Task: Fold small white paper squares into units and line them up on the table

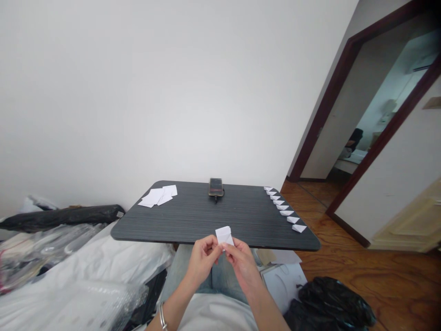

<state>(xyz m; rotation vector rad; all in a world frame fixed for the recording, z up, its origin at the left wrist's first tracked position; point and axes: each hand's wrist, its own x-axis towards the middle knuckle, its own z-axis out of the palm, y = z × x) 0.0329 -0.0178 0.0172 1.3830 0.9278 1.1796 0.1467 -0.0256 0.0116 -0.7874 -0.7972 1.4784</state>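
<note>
Because the folded white paper (pixel 224 235) is light and soft — best held by its edges — the left hand (pixel 203 259) and right hand (pixel 243 266) pinch it narrowly, just off the dark tabletop (pixel 220 225)'s near edge.

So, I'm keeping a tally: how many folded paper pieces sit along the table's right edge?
8 folded pieces, in one row along the right edge of the table, running from the far corner toward the near corner. None looks hidden.
</note>
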